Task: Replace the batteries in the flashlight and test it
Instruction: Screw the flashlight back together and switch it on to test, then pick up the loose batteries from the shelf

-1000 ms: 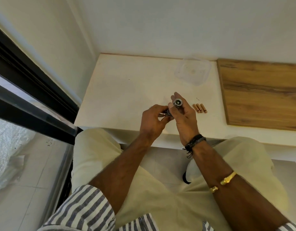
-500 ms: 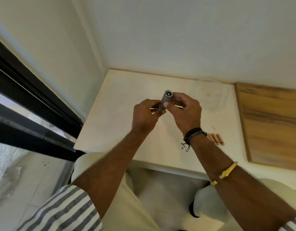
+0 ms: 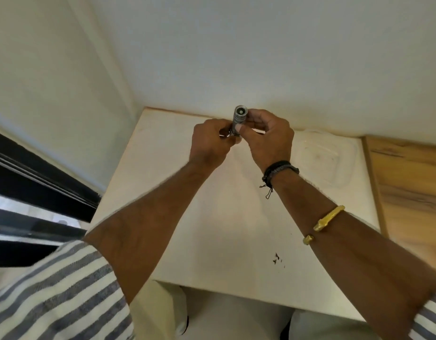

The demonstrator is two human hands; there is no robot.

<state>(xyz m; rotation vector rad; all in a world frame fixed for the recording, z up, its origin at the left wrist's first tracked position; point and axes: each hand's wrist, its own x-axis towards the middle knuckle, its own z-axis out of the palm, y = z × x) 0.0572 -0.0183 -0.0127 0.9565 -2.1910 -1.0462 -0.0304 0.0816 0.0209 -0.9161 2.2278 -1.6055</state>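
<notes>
White table [image 3: 212, 229] below: flashlight [image 3: 239, 119] stands near-upright — right hand [image 3: 268, 141] pinching its barrel, left hand [image 3: 209, 143] closed on its lower end.

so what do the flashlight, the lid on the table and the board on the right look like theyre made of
Flashlight: looks like metal, a silver-grey satin body with ringed grooves and a dull sheen. Lid: probably clear plastic, since the white table shows through it and only its rim catches light. Board: wood or a wood-look laminate, brown with dark grain streaks and a matt surface; which of the two cannot be told.
</notes>
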